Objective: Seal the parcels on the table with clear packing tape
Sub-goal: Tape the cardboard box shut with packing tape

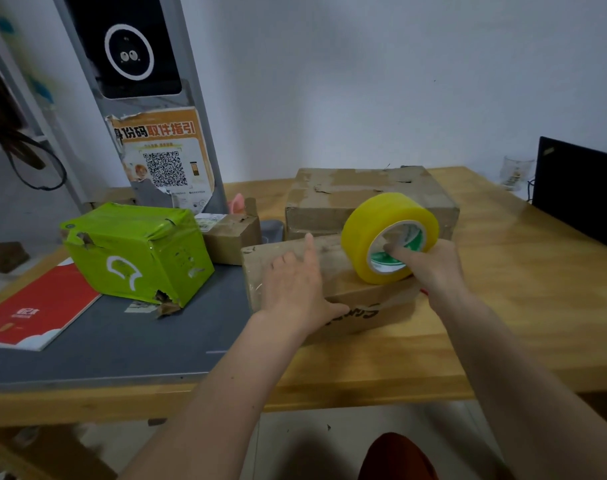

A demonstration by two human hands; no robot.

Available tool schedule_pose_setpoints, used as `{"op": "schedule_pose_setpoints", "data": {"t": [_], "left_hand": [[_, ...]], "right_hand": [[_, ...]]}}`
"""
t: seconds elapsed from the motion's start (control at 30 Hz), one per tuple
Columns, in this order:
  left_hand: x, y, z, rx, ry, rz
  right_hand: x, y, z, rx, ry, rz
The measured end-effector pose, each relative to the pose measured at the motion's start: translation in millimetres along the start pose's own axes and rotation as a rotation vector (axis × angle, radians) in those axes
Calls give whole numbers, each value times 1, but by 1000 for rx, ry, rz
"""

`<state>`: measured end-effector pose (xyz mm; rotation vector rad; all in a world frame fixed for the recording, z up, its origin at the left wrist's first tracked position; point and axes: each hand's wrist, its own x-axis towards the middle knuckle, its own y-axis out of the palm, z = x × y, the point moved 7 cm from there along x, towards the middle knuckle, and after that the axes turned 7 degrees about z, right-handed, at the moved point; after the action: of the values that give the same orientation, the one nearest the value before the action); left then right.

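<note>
Head view. A wooden desk (503, 306) carries several parcels. The near cardboard parcel (329, 268) lies at the middle of the desk, partly on a grey mat (139, 341). The left hand (295, 289) lies flat on the top of this parcel, fingers spread and the forefinger stretched forward, the thumb resting along the parcel's near edge. The tape roll (390, 233), yellowish with a green and white core, stands on its edge on the right part of the same parcel. The right hand (430, 265) holds the roll, with fingers hooked into the core; the rest of its grip is hidden behind the roll. A larger cardboard box (364, 199) sits just behind the near parcel, touching or nearly touching it. A small cardboard box (231, 237) lies to the left of them. A green wrapped parcel (136, 251), torn at its corners, stands tilted on the mat. A red booklet (39, 310) lies at the mat's left end. A dark screen (579, 192) stands at the right edge of the desk, with a glass (516, 173) beside it.
</note>
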<state>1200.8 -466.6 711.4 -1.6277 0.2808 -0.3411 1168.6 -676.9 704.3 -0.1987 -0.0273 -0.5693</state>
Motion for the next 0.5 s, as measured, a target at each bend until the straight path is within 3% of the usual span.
{"op": "schedule_pose_setpoints", "data": {"t": [0.23, 0.5], "left_hand": [[8, 8, -23, -13, 89, -107], [14, 15, -23, 72, 85, -84]], "right_hand": [[-5, 8, -8, 95, -29, -40], [-6, 21, -12, 49, -29, 37]]}}
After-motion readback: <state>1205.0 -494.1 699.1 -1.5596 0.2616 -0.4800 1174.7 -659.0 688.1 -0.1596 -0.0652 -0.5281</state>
